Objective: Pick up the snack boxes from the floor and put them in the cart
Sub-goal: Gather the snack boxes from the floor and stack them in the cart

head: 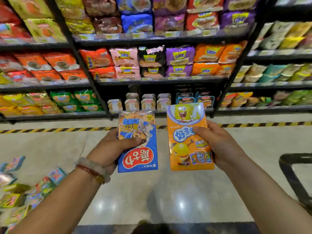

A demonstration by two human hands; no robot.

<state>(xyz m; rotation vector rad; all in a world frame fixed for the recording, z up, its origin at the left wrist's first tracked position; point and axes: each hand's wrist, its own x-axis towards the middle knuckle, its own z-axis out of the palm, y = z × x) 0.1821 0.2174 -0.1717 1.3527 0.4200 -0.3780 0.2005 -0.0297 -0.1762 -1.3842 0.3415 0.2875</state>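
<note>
Left hand: the left hand (113, 147), with a beaded bracelet on its wrist, grasps the blue rectangular cardboard snack box (137, 142); the thumb lies curled across the printed front and the fingers wrap behind the left edge.
Right hand: the right hand (217, 144) grasps the orange rectangular cardboard snack box with a yellow cartoon sponge figure (188, 137); the thumb presses on the front and the fingers wrap behind the right edge.
Held boxes: both are raised above the floor, side by side and a little apart, in front of the bottom shelf; the blue box's print is upside down to the camera, the orange box's print upright.
Cart: a black rounded frame (293, 178), to the right of the orange box at the picture's edge, seems to be the cart's rim; its inside cannot be seen.
Shelving: black metal shelves stacked with coloured packets (152, 61) stand behind the held boxes and fill the upper half of the view.
Floor: pale glossy tiled floor (168, 200) below the held boxes, with a yellow-and-black striped tape line (50, 130) along the foot of the shelving.
Loose boxes: a scatter of small colourful snack boxes (25, 188) lies on the floor, well to the left of the blue box and lower in the picture, blurred.
</note>
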